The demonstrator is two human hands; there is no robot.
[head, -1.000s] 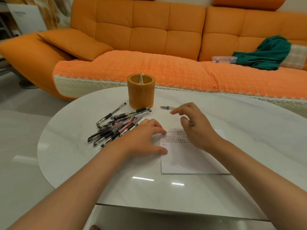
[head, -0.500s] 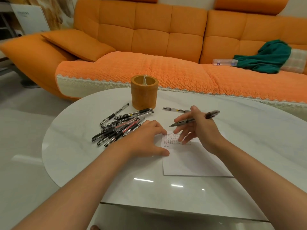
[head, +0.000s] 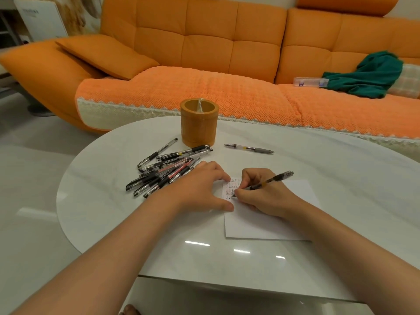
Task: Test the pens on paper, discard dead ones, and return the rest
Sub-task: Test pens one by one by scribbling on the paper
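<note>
1. Plastic gel pen (head: 269, 180): pinched in our right grip (head: 261, 196), fingers curled low on the barrel. The tip is down on the paper (head: 300, 189), beside rows of small marks at its top-left corner.
2. Left grip (head: 200, 187): lies palm down with the thumb on the paper's left edge, holding nothing.
3. Handling, our read: the pen is light and stiff with a smooth barrel. Best hold is the dark sleeve near the tip. The paper is thin and will likely slide unless pinned.
4. Pen pile (head: 163, 171): a loose heap of black and red pens, just beside the left grip. 1 lone pen (head: 248, 148) lies right of the pen cup (head: 198, 123), apart from the heap.
5. The pen cup is an orange-brown cylinder, upright behind the heap. Something pale is inside; we cannot tell what.
6. Surface: white glossy desk (head: 102, 201) with a rounded edge and light glare. We judge it slippery, so round pens may roll.
7. Room: orange sofa (head: 204, 42) behind, with a green cloth (head: 368, 76) and a clear box (head: 310, 82) on the seat. Pale floor (head: 22, 155) at left.
</note>
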